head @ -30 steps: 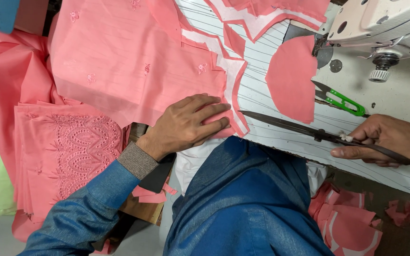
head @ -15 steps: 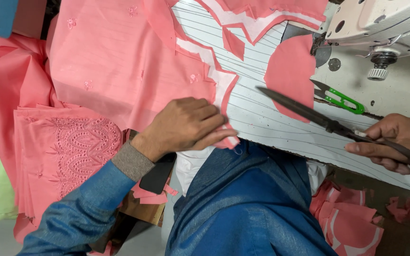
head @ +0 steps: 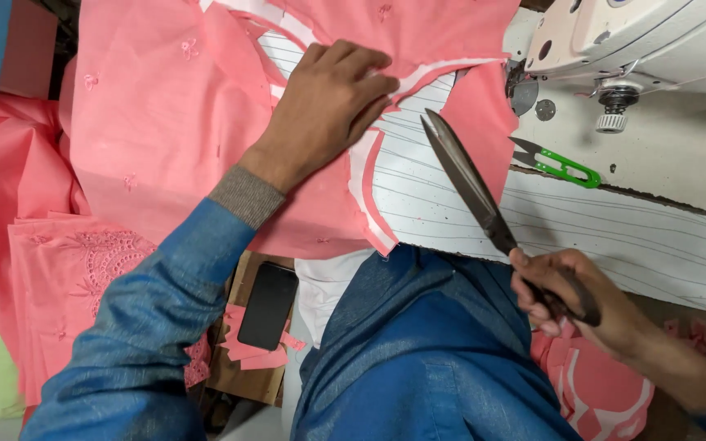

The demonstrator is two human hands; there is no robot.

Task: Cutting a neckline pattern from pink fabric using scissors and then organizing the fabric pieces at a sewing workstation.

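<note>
Fingers (head: 361, 77) of your left hand (head: 324, 106) press flat, pinning the pink fabric (head: 165, 122) to the tabletop (head: 614, 237), while your right hand (head: 569, 298) grips closed scissors (head: 471, 184) just beside its edge.

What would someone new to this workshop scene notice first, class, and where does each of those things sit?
The pink fabric spreads over the upper left of the striped work surface, with the left hand pressed flat on it near a white-edged curved cut. At lower right, the right hand holds large dark shears, blades pointing up toward the cloth. Small green-handled snips lie beside the white sewing machine at upper right.
</note>
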